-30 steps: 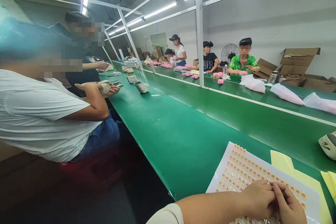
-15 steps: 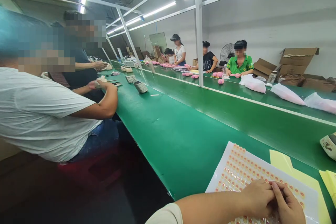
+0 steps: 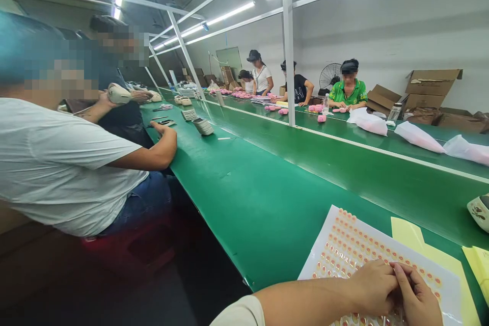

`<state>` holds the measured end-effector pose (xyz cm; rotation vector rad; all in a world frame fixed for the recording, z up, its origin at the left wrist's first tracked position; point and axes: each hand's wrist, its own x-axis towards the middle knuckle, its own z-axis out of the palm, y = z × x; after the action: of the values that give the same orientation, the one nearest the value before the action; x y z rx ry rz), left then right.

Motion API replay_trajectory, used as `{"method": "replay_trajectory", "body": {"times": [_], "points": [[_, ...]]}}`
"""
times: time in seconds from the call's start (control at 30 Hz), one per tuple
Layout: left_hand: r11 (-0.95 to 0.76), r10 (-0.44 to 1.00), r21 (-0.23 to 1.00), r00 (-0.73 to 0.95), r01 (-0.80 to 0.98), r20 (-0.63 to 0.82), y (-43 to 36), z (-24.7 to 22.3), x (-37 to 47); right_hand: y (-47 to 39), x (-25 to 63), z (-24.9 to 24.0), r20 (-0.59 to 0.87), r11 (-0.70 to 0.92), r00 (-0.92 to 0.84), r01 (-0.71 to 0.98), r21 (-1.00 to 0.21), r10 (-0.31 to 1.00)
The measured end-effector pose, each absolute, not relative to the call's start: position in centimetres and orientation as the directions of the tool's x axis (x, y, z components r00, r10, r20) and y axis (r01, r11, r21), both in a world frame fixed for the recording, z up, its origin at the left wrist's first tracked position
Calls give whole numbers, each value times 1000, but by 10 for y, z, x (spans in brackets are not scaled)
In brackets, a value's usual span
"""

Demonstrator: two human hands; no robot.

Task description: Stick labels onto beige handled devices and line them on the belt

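Observation:
At the lower right, my left hand and my right hand meet at the fingertips. Both have their fingers closed in a pinch; whatever is between them is too small or hidden to make out. Beneath them lies a white sheet of stickers, with rows of small round orange-and-red domed stickers. Part of this sheet is covered by my hands and forearm. Under its right side, yellow paper sticks out.
A white rounded object with a printed pattern and more yellow paper lie at the right. On my left, a co-worker in a white shirt sits at the green table. White bags lie across the divider near several co-workers.
My hands stay nearly still over the sticker sheet. The co-worker in white has moved their hands apart, one now raising a white rounded object, the other reaching onto the table.

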<state>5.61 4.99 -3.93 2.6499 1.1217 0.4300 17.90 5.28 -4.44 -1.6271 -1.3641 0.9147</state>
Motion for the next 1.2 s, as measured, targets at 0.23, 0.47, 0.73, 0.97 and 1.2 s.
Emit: {"method": "replay_trajectory", "body": {"times": [0.23,0.47,0.73,0.97,1.2], "points": [[-669,735,342,656,660,173,50,-40,55,54,180,-48,32,-27,136,414,-910,990],[-710,697,292,697,640,167,50,-40,57,52,180,-47,59,6,112,425,-905,992],[-734,677,235,713,637,184,48,-42,60,49,181,-46,11,-41,118,436,-899,993],[-714,696,262,698,649,168,42,-37,61,46,183,-48,24,-32,126,426,-904,992],[-725,688,220,704,653,176,44,-45,65,44,185,-49,39,-12,117,408,-913,992]]}}
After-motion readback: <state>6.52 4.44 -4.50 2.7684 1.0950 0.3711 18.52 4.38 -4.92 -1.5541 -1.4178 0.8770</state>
